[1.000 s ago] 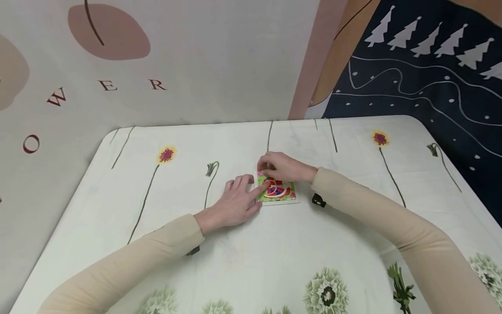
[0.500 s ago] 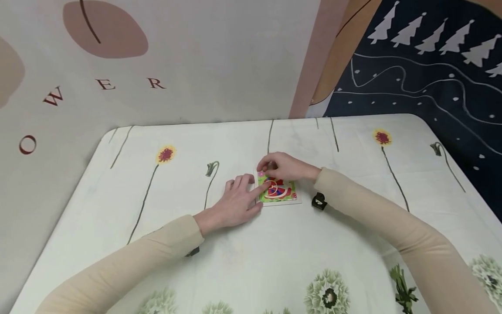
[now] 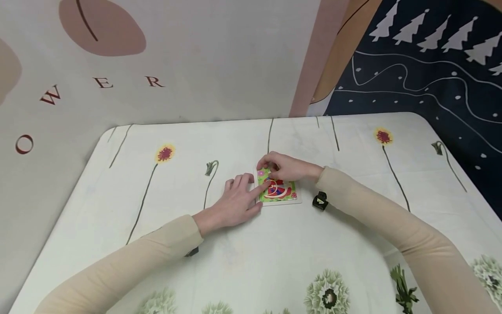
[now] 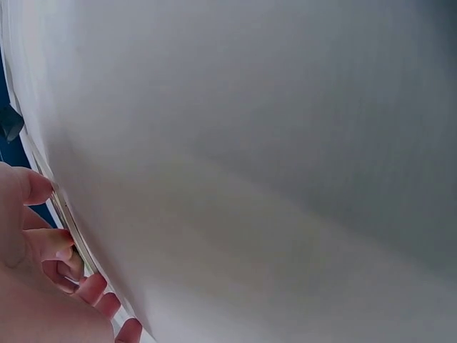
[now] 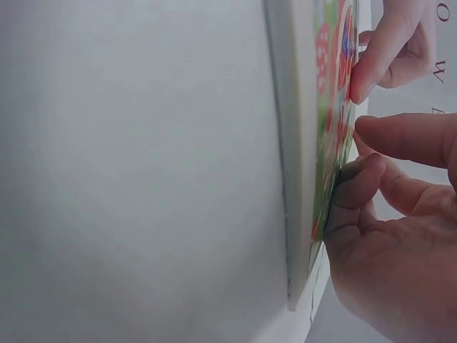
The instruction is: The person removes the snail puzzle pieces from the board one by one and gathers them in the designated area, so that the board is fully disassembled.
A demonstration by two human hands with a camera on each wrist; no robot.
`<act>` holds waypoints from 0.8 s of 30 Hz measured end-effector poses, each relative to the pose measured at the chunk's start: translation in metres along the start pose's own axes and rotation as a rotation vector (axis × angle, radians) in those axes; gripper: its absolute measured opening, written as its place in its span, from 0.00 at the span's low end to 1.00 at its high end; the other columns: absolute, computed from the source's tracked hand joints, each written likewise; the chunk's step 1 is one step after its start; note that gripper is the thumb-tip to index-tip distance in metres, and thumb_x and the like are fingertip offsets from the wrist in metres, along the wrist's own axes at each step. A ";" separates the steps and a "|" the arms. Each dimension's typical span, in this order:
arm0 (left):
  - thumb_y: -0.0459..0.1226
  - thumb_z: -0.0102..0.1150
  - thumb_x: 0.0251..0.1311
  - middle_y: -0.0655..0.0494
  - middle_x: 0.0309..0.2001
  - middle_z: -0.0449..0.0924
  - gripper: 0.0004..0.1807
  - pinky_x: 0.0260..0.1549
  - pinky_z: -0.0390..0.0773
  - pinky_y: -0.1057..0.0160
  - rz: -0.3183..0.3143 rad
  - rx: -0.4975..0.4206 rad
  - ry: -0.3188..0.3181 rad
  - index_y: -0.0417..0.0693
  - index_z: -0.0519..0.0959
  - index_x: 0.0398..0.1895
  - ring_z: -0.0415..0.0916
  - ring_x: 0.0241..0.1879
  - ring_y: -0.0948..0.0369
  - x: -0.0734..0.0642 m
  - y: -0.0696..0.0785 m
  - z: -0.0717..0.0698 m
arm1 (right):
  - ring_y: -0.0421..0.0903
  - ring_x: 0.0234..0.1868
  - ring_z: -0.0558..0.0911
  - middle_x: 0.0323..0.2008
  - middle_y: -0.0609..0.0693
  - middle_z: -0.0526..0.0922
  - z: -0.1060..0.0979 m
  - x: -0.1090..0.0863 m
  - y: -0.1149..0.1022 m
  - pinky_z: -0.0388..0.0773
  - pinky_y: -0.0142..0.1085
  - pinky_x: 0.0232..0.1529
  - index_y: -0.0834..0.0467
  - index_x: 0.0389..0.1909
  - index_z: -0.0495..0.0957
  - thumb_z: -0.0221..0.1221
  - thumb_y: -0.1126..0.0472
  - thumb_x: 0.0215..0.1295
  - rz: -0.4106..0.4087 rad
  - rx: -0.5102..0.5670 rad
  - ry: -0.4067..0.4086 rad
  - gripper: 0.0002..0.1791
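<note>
I see L hand [image 3: 234, 204] spread, index on the picture board [image 3: 281, 193], flat on the tablecloth [image 3: 243, 279]; R-wrist cam gives the board's pale side [image 5: 300, 164], head cam barely. R hand [image 3: 289, 167] bends over the far half (can't tell if pinching).

The tabletop [image 3: 255, 261] is white, its far corners rounded, with a yellow-and-red flower [image 3: 164, 153] printed near each and pale green blooms [image 3: 327, 290] along the near edge. Past the far edge rises a pale wall [image 3: 219, 65] with dark red letters [image 3: 103, 83] and a rose oval [image 3: 103, 28]. Towards the far right corner come a rose stripe [image 3: 307, 61], a tan band [image 3: 345, 48] and a navy panel [image 3: 408, 102] with white trees [image 3: 408, 32].
</note>
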State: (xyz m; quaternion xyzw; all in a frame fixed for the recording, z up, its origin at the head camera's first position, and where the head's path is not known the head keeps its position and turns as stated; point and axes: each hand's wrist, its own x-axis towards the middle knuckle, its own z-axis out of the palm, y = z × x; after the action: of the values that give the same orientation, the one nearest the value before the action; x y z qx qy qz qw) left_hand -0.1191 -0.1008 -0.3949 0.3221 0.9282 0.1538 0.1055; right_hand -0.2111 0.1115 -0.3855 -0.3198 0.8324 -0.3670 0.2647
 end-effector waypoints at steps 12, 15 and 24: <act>0.43 0.53 0.74 0.39 0.64 0.61 0.33 0.54 0.61 0.43 0.002 0.000 0.003 0.49 0.63 0.80 0.58 0.63 0.44 0.001 0.000 0.002 | 0.48 0.40 0.68 0.56 0.60 0.71 -0.002 -0.004 -0.001 0.66 0.38 0.44 0.66 0.63 0.73 0.51 0.76 0.70 0.001 0.056 -0.010 0.22; 0.43 0.54 0.74 0.40 0.64 0.61 0.33 0.54 0.61 0.43 0.002 -0.005 0.004 0.48 0.64 0.80 0.58 0.63 0.44 0.001 0.000 0.002 | 0.47 0.39 0.70 0.55 0.59 0.75 -0.002 -0.004 0.000 0.68 0.37 0.44 0.68 0.64 0.72 0.52 0.75 0.71 0.000 0.100 -0.009 0.21; 0.43 0.55 0.73 0.41 0.61 0.61 0.33 0.52 0.60 0.45 0.005 -0.008 0.008 0.48 0.64 0.79 0.58 0.61 0.44 0.000 0.001 0.000 | 0.49 0.43 0.76 0.55 0.60 0.79 0.000 -0.003 0.001 0.73 0.37 0.49 0.67 0.61 0.76 0.51 0.73 0.74 0.019 0.131 0.049 0.18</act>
State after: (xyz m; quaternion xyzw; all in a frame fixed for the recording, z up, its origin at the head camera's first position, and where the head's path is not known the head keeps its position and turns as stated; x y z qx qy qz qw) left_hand -0.1181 -0.0999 -0.3948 0.3232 0.9272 0.1592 0.1026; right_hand -0.2097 0.1138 -0.3858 -0.2845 0.8159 -0.4261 0.2680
